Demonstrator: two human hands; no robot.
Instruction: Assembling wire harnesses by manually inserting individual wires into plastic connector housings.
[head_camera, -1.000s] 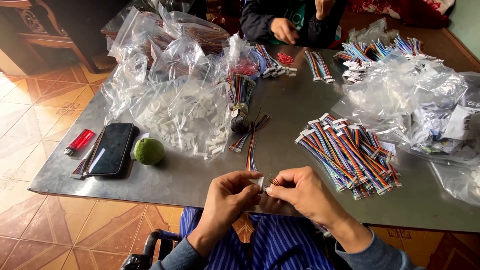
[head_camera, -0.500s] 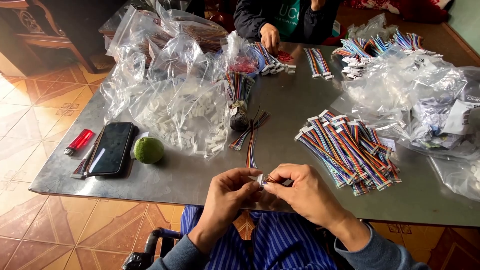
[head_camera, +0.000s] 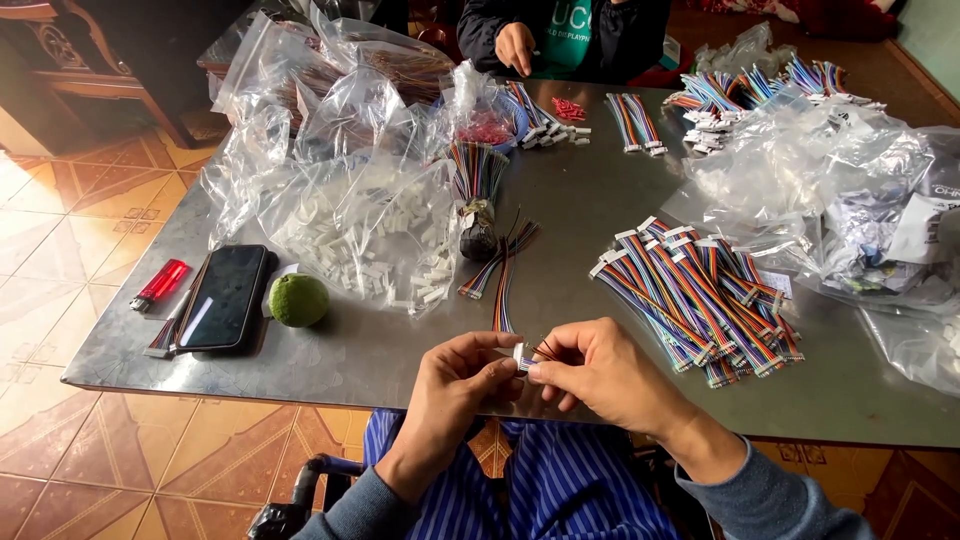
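Left hand (head_camera: 455, 385) and right hand (head_camera: 600, 375) meet at the near edge of the grey metal table (head_camera: 600, 215), fingers closed, pinching a small white plastic connector (head_camera: 519, 357) between them; thin coloured wires (head_camera: 545, 349) run from it under the right fingers. Heap of finished rainbow ribbon cables (head_camera: 700, 295) lies just right; green lime (head_camera: 299, 300) and black phone (head_camera: 222, 297) well left
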